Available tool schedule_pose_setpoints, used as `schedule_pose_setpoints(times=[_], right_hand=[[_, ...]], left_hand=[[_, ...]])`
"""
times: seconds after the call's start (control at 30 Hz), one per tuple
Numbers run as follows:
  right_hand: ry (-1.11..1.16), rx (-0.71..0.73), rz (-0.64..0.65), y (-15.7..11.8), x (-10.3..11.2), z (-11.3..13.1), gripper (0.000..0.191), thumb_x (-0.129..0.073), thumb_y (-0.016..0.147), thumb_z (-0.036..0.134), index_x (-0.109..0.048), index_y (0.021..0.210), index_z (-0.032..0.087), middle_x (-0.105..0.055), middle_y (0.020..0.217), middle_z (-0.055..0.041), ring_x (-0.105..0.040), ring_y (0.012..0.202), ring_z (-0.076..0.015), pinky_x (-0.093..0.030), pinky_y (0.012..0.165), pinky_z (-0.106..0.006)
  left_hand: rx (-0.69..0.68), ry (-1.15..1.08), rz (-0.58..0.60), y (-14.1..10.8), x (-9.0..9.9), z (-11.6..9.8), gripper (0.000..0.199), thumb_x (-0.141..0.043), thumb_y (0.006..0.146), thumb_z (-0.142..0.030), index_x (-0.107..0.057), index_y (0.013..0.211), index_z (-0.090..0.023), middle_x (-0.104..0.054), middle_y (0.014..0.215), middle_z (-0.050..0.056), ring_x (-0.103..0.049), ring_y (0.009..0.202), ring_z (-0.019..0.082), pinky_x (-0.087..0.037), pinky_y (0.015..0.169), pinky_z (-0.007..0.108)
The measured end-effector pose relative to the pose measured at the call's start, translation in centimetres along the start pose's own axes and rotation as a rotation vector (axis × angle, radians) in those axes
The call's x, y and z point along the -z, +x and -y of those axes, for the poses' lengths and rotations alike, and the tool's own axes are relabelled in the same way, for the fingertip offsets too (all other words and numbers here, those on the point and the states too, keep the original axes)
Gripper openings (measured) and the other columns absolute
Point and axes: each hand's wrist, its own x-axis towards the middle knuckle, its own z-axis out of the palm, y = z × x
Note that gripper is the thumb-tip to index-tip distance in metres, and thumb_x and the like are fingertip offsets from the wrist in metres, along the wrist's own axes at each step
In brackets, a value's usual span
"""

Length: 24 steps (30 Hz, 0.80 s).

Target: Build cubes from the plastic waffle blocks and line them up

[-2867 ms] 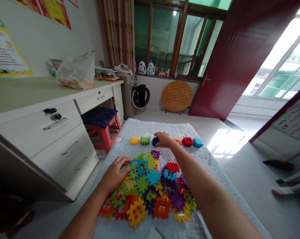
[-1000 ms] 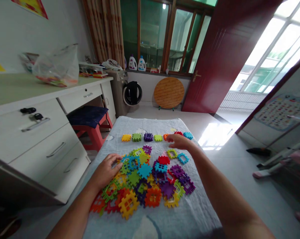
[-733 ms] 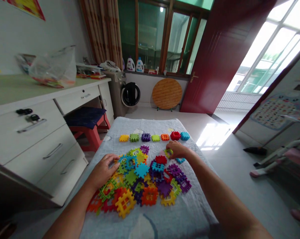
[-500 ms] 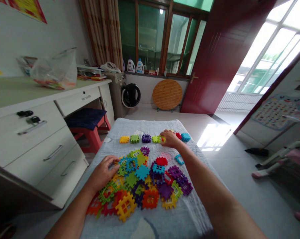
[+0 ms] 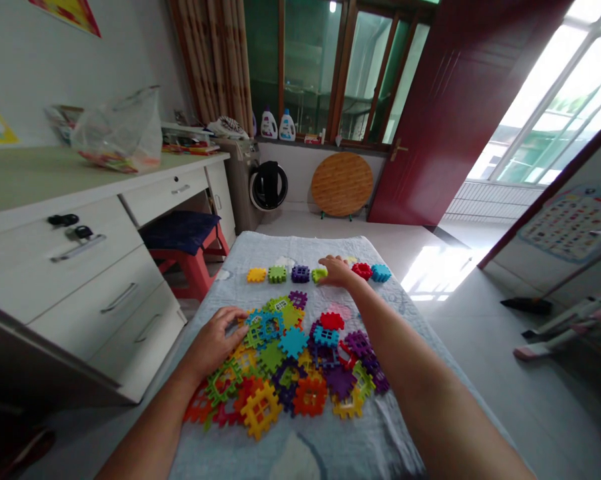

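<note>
My right hand (image 5: 336, 271) reaches to the far row of small block stacks. Its thumb and fingers are round a light green block stack (image 5: 318, 275), whose right part they hide. To its left stand a purple stack (image 5: 300, 274), a green stack (image 5: 277, 274) and a yellow stack (image 5: 256, 275). To its right are a red stack (image 5: 362, 270) and a blue stack (image 5: 381, 273). My left hand (image 5: 219, 339) lies open at the left edge of a pile of notched plastic building pieces (image 5: 271, 357), fingertips near a blue window-shaped piece (image 5: 272, 325).
A pale patterned cloth (image 5: 300, 248) covers the table. To the left, a red stool (image 5: 195, 267) stands by a white desk (image 5: 105, 287) with a plastic bag (image 5: 125, 133) on it. A washing machine (image 5: 240, 180) and a round wooden board (image 5: 341, 185) are beyond.
The view has shifted slightly, so the scene sits farther right. My right hand now covers the orange-and-yellow bit seen beside the light green stack. My left hand stays by the pile.
</note>
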Motion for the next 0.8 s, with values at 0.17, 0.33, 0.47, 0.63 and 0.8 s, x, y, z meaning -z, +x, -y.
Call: schedule_pose_setpoints(times=[0.17,0.33,0.47,0.63,0.8], right_hand=[[0.290,0.091,-0.193,-4.6,1.2,-2.3,0.048,-0.063,0.073,0.025,-0.056,0.120,0.014,-0.060,0.117,-0.0119,-0.055,0.105,-0.0226,-0.042,0.092,-0.036],[0.477,0.191,-0.037,-11.4,1.7,-3.0,0.039,-0.064,0.073,0.022,-0.061,0.112,0.018,-0.065,0.106,-0.0071,-0.060,0.091,-0.0174,-0.048,0.081,-0.031],[0.390,0.321,0.069,-14.0,1.2,-1.2,0.046,-0.066,0.069,0.019,-0.061,0.114,0.022,-0.063,0.117,-0.0053,-0.056,0.105,-0.0212,-0.041,0.094,-0.037],[0.334,0.290,0.011,-13.6,-0.4,0.0,0.026,-0.059,0.071,0.011,-0.068,0.094,0.020,-0.069,0.099,-0.0044,-0.060,0.093,-0.0196,-0.039,0.092,-0.036],[0.512,0.109,-0.127,-13.2,-0.8,-1.1,0.021,-0.048,0.082,0.021,-0.067,0.090,0.017,-0.068,0.082,-0.0022,-0.059,0.073,-0.0142,-0.042,0.070,-0.025]], left_hand=[[-0.003,0.019,0.012,0.0,0.1,-0.1,0.033,-0.052,0.080,-0.047,-0.064,0.095,-0.020,-0.062,0.107,0.006,-0.058,0.102,0.022,-0.046,0.095,0.037],[-0.016,0.026,-0.002,0.1,-0.1,0.2,0.037,-0.052,0.079,-0.049,-0.064,0.096,-0.019,-0.061,0.108,0.007,-0.057,0.105,0.023,-0.043,0.098,0.039],[-0.016,0.020,-0.016,0.1,-0.2,0.3,0.036,-0.053,0.078,-0.050,-0.064,0.094,-0.019,-0.062,0.106,0.007,-0.057,0.103,0.023,-0.044,0.097,0.038],[-0.002,0.019,-0.039,0.1,-0.1,0.1,0.036,-0.053,0.077,-0.049,-0.065,0.093,-0.020,-0.064,0.104,0.007,-0.059,0.101,0.023,-0.046,0.095,0.037],[-0.009,0.025,-0.021,0.1,-0.1,0.2,0.037,-0.053,0.078,-0.050,-0.064,0.095,-0.019,-0.064,0.104,0.007,-0.059,0.100,0.022,-0.046,0.095,0.037]])
